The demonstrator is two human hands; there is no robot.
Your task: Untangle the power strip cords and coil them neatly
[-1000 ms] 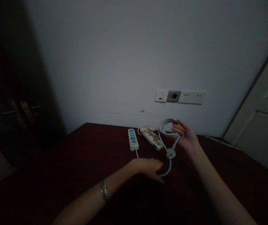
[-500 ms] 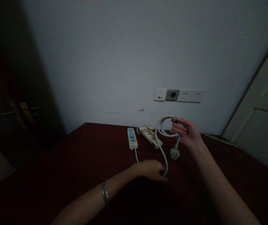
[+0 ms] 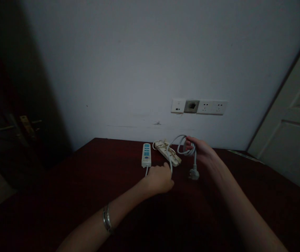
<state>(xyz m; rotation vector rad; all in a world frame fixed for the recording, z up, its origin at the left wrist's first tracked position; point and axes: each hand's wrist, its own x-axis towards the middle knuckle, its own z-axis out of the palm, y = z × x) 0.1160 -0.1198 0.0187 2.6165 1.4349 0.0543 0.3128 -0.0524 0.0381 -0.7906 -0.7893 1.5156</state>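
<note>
My right hand [image 3: 201, 152] is closed around several loops of a white power cord [image 3: 183, 147]; the plug [image 3: 194, 173] hangs from the coil just above the dark red table [image 3: 86, 182]. My left hand [image 3: 159, 180], with a bracelet on its wrist, pinches the same cord close to where it leaves the white power strip with blue sockets [image 3: 146, 154]. That strip lies flat on the table near the wall. A second, cream power strip [image 3: 169, 154] with its cord bundled lies just right of it, behind the coil.
A row of wall sockets [image 3: 199, 106] sits above the table on the white wall. A dark door with a brass handle [image 3: 23, 126] stands at the left, a light door [image 3: 291, 140] at the right.
My left hand has slid along the cord toward the blue-socket strip and closed on it. My right hand has moved left and down with the coil, and the loops are tighter.
</note>
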